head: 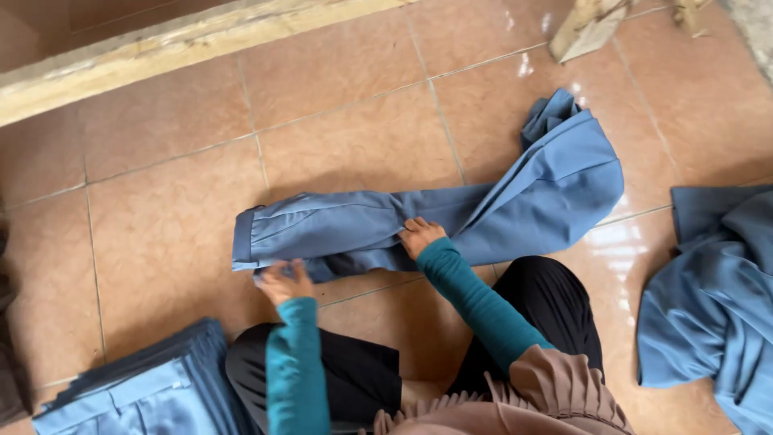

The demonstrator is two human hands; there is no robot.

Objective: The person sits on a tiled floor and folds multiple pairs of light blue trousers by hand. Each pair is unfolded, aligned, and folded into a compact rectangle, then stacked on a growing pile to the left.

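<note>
Blue trousers point(451, 217) are pressed flat on the tiled floor point(161, 209) by the right hand point(419, 237); their near edge is pinched by the left hand point(283, 282)

A pair of trousers point(419, 213) lies across the tiled floor point(161, 201) before the seated person's knees. A folded stack of trousers point(153, 387) sits at the person's left, a loose heap of garments point(713, 298) at the right, and a wooden ledge point(161, 48) behind.
</note>
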